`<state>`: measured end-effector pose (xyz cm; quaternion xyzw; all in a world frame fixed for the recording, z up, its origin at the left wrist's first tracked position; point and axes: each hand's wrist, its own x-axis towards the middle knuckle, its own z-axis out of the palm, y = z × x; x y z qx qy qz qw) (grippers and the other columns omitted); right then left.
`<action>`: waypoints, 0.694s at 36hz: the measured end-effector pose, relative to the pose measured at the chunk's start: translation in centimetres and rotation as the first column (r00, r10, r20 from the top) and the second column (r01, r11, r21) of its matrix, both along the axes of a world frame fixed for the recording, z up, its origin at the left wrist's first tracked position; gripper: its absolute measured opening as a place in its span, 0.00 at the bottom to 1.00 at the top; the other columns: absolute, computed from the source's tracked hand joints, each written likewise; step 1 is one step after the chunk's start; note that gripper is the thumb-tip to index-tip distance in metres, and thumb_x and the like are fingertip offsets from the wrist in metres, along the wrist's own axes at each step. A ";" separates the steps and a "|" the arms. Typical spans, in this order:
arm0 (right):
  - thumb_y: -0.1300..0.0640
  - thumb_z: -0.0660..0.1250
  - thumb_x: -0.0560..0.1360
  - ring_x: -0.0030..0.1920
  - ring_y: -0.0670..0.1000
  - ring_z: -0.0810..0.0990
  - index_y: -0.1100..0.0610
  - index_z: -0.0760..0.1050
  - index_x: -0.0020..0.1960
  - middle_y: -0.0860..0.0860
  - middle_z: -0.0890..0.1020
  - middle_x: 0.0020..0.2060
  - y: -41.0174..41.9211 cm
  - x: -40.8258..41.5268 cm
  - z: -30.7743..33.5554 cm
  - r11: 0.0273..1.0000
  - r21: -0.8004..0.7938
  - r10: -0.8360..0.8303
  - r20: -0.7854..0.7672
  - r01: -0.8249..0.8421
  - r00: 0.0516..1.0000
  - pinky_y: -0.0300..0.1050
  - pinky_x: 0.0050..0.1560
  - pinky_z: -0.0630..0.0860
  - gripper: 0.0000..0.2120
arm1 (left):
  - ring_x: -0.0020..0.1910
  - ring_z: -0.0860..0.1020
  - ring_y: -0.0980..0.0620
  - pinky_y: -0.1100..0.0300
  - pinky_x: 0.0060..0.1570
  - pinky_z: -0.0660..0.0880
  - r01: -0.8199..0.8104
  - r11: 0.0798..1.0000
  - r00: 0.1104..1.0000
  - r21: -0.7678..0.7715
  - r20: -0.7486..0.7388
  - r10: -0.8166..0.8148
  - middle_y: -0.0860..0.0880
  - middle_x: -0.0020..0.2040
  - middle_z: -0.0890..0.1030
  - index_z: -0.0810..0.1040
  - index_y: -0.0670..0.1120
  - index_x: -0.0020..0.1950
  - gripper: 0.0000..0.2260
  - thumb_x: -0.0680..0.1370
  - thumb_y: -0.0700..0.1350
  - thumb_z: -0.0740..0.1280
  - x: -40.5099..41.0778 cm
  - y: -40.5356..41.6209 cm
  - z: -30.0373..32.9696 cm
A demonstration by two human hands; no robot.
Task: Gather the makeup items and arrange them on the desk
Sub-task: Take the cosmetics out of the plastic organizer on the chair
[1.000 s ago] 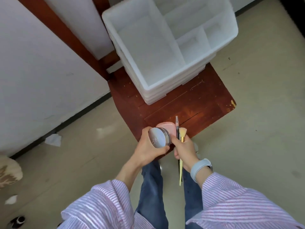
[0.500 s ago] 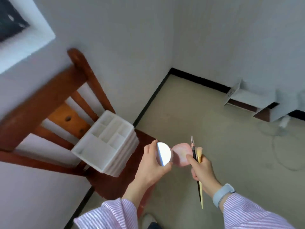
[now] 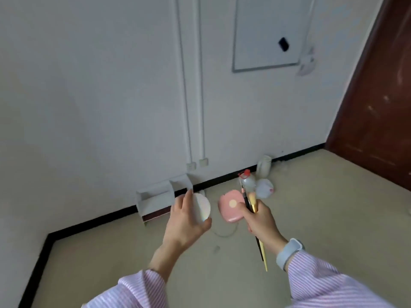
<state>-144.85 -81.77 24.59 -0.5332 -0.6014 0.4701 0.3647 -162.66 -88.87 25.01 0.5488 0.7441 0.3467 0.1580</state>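
My left hand [image 3: 184, 221] is closed around a round silver compact [image 3: 202, 207], held up at chest height. My right hand [image 3: 260, 221] grips a pink compact case [image 3: 230, 206] with a pale round spot, together with a yellow-handled makeup brush [image 3: 253, 203] and a dark makeup pencil [image 3: 244, 196]. The brush and pencil stick up above my fingers and their handles hang down below my palm. The two hands are a short gap apart. No desk is in view.
A white wall with two pipes faces me; a whiteboard [image 3: 266, 34] hangs on it. On the beige floor by the wall lie a small white shelf unit [image 3: 155, 198], a clear bottle with red cap [image 3: 246, 181], a white jug [image 3: 264, 165]. A brown door [image 3: 378, 103] stands right.
My view has swung right, away from the chair with the white organiser, to the wall and door. Both hands still hold the same items and have moved slightly apart.
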 end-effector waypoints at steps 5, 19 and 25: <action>0.52 0.67 0.72 0.27 0.50 0.69 0.54 0.68 0.36 0.50 0.71 0.27 5.9 14.3 0.3 0.963 0.027 -0.269 0.024 0.268 0.963 0.41 0.31 0.65 0.11 | 0.69 0.61 0.46 0.57 0.66 0.61 0.282 0.959 0.957 -0.015 -0.068 -0.283 0.48 0.69 0.62 0.54 0.47 0.75 0.41 0.69 0.52 0.72 13.2 11.5 1.1; 0.48 0.68 0.72 0.32 0.46 0.72 0.54 0.72 0.44 0.47 0.75 0.34 24.0 42.7 -1.8 0.765 0.009 -0.637 0.164 0.644 0.753 0.38 0.33 0.67 0.11 | 0.66 0.63 0.50 0.59 0.58 0.67 0.686 0.728 0.720 -0.026 -0.125 -0.683 0.50 0.68 0.63 0.54 0.49 0.76 0.41 0.69 0.56 0.71 41.7 37.8 -2.3; 0.49 0.67 0.73 0.29 0.48 0.70 0.54 0.68 0.39 0.49 0.73 0.31 30.4 52.8 -0.4 0.668 -0.006 -0.730 0.186 0.744 0.657 0.38 0.30 0.66 0.11 | 0.65 0.63 0.50 0.57 0.54 0.70 0.758 0.648 0.634 -0.066 -0.158 -0.757 0.51 0.69 0.62 0.52 0.50 0.75 0.40 0.70 0.57 0.70 52.7 48.2 -1.2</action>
